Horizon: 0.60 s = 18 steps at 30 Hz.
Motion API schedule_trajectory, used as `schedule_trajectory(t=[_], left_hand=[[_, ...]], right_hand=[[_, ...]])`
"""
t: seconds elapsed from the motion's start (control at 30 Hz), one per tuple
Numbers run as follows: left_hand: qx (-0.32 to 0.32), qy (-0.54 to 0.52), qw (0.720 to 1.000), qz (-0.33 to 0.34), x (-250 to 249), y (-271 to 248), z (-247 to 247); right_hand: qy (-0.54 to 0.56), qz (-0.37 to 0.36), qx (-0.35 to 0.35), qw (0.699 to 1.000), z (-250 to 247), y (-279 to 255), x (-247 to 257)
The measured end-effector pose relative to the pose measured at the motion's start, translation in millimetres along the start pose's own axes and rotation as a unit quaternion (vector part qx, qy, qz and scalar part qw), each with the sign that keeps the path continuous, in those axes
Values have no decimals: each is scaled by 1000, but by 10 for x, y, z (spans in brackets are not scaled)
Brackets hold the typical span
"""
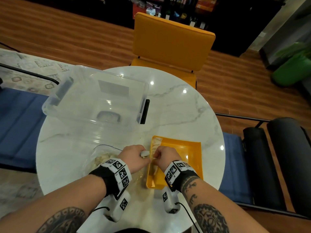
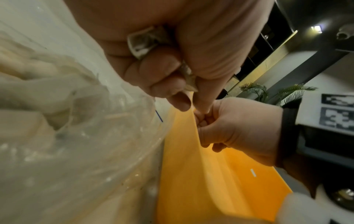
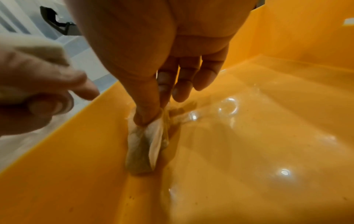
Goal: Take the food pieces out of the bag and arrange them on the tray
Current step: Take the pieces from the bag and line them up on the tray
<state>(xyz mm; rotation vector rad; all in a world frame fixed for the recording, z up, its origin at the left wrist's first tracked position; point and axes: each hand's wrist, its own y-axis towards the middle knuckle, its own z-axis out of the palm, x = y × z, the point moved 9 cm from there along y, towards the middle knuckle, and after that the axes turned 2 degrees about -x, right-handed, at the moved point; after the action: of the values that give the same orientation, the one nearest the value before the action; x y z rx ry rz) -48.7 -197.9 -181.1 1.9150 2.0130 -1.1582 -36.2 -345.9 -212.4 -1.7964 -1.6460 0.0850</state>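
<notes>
A pale strip of food [image 3: 145, 145] stands on end against the left wall of the yellow tray [image 1: 193, 153], its long axis running up from the tray floor to the fingers that pinch its top. The right hand [image 1: 165, 157] holds it between thumb and forefinger, the other fingers hanging loosely straight over the tray. More pale strips [image 1: 156, 143] lie lengthwise along the same left wall, their long axes running from the top of the frame towards the bottom in the head view.

The left hand [image 1: 134, 157], just left of the tray's rim, is curled round a second pale piece [image 1: 145, 153], whose end pokes out towards the right hand. The clear plastic bag [image 1: 101, 158], with more pale pieces inside, sits at lower left of the head view, touching the tray's left side.

All rests on a round white marble-look table [image 1: 176, 115]. A clear plastic bin [image 1: 94, 98] stands at upper left on it. A yellow chair [image 1: 171, 42] faces the table at the top of the frame, on a wooden floor [image 1: 67, 39], with a green plant [image 1: 292, 64] at the right edge. Both forearms reach in from the bottom of the frame, wrists banded with black-and-white markers.
</notes>
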Motion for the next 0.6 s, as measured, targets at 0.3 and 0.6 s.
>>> schedule_trajectory(t=[0.3,0.6], left_hand=[[47,-154,987,-5,-130,-76,-32],[49,-185,981,38,-387,-229,-58]], right_hand=[[161,-100,-61,980,-531,-361,284],[313,-125,-34,941,-761,-739,348]])
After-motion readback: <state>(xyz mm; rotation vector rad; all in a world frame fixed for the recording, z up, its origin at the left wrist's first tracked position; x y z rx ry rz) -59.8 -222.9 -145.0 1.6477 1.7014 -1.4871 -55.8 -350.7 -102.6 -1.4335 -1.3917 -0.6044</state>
